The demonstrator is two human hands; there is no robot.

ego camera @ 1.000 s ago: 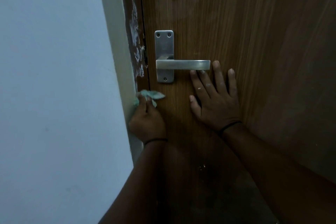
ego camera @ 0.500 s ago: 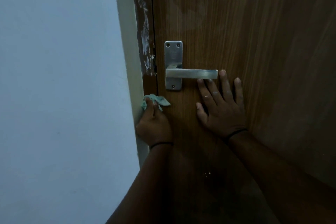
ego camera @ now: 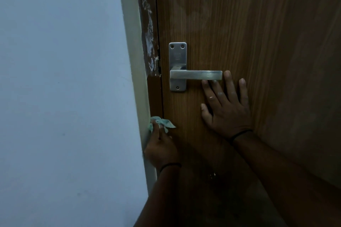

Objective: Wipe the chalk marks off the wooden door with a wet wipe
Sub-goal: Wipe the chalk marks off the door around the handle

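Observation:
The wooden door (ego camera: 258, 24) fills the right side. White chalk marks (ego camera: 149, 33) run down the dark wooden strip at its left edge and stop at about the height of the lever. My left hand (ego camera: 162, 149) holds a crumpled pale green wet wipe (ego camera: 163, 123) and presses it on that strip, well below the chalk. My right hand (ego camera: 227, 108) lies flat on the door with its fingers spread, fingertips just under the metal lever handle (ego camera: 195, 75).
A pale wall (ego camera: 64, 79) fills the left half, with a light painted frame edge (ego camera: 136, 61) between it and the wooden strip. A few white specks (ego camera: 212, 174) sit low on the door. The lower part of the scene is dim.
My left hand has slid down the strip with the wipe, farther below the handle. The chalk's lowest part is gone. My right hand has stayed flat on the door.

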